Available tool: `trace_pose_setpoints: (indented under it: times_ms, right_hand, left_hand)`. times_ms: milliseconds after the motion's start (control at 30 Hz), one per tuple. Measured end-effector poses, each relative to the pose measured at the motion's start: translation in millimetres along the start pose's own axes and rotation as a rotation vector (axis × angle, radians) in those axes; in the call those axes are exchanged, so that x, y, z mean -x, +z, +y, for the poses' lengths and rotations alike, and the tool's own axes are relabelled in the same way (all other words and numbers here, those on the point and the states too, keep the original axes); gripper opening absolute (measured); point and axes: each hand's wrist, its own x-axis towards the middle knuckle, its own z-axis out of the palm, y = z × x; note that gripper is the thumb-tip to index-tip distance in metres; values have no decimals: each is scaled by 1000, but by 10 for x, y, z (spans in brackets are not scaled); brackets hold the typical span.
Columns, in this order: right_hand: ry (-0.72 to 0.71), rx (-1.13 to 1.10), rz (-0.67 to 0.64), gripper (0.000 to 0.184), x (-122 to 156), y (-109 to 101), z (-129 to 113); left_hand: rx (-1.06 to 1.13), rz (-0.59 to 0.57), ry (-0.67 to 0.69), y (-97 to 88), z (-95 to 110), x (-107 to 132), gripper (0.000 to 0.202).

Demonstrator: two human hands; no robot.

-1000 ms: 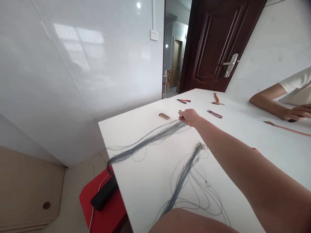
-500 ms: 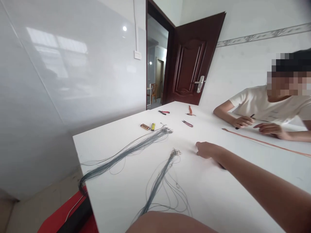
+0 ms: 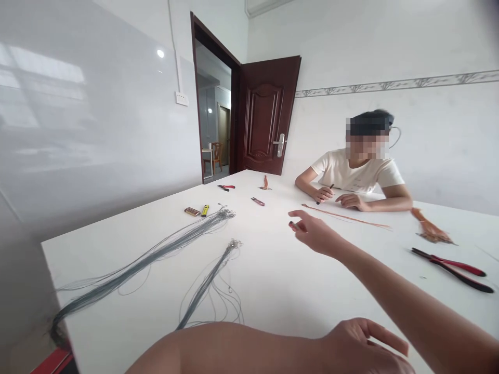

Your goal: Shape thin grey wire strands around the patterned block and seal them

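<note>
My right hand (image 3: pixel 314 234) reaches over the middle of the white table (image 3: pixel 288 291), its index finger pointing forward. Its other fingers are closed round a small object (image 3: pixel 293 226) with a dark and red end; the rest is hidden in the grip. Close to me, my left hand (image 3: pixel 370 343) is low over the table with fingers stretched out, and I see nothing in it. My left forearm crosses in front of a short bundle of grey-green cords (image 3: pixel 206 284). Left of that bundle lies a longer one (image 3: pixel 156 254), hanging over the table edge.
Red-handled pliers (image 3: pixel 454 267) and an orange cord bundle (image 3: pixel 431 227) lie at right. Further back are thread snips (image 3: pixel 258 201), smaller pliers (image 3: pixel 226 187), a yellow lighter (image 3: pixel 205 210) and a brown box (image 3: pixel 192 211). Across the table, a person (image 3: pixel 353 176) holds a dark pen-like stick.
The view has swung right, bringing the large pliers and the right-hand orange bundle into sight. My left hand has come into view, and the object in my right hand now shows.
</note>
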Motion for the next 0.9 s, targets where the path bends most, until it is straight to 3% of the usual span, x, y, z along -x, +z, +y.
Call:
trace_pose_setpoints:
  times_ms: [133,233,333,400,533,767,900]
  right_hand:
    - [-15,-281,262,35,880,-285,410]
    - [180,-545,398,50,1499,-211,767]
    - [375,-839,374,46,1845,-68,904]
    - [425,-1062,270,36,1918,-20,882]
    - [298,-1383,163,27,1863,-46,835]
    - [327,-1614,164,23,1838,-100,910]
    - [317,-1577,155,26,1834,-100,925]
  left_hand:
    - [-102,171,-156,-5,189,-68,49]
    - [-133,179,-140,45,192,-17,46]
    - [-157,188,-103,102,200,57,37]
    - [-168,184,-95,126,233,97,33]
    - [-211,99,-95,114,313,111,23]
    - [-198,71,-133,89,338,116,16]
    - [-214,58,-132,87,345,106,15]
